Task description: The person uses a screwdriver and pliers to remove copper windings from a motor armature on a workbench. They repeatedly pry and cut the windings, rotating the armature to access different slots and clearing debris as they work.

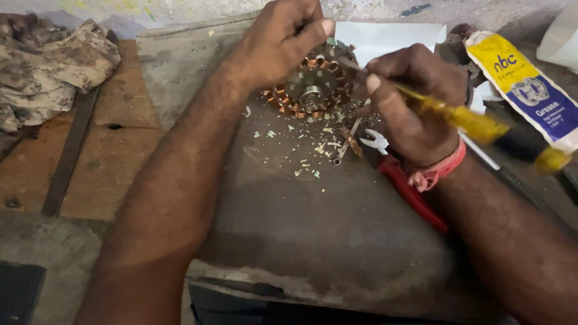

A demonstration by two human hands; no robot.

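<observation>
Dark worn metal work slab [338,236] takes up most of the view, over a brown wooden board [107,161]. Crumpled camouflage cloth [40,67] lies far left, well apart from the work. Yellow-and-blue grease pouch [532,88] lies at right. Round copper-wound motor stator [315,85] stands tilted on the slab's far part. Left hand [281,42] clasps its top edge, fingers curled over it. Right hand [415,100] clenched around a yellow-handled screwdriver [479,125], tip at the windings. Red-handled pliers [405,180] lie under the right wrist. Pale insulation scraps [309,150] scattered below the stator
</observation>
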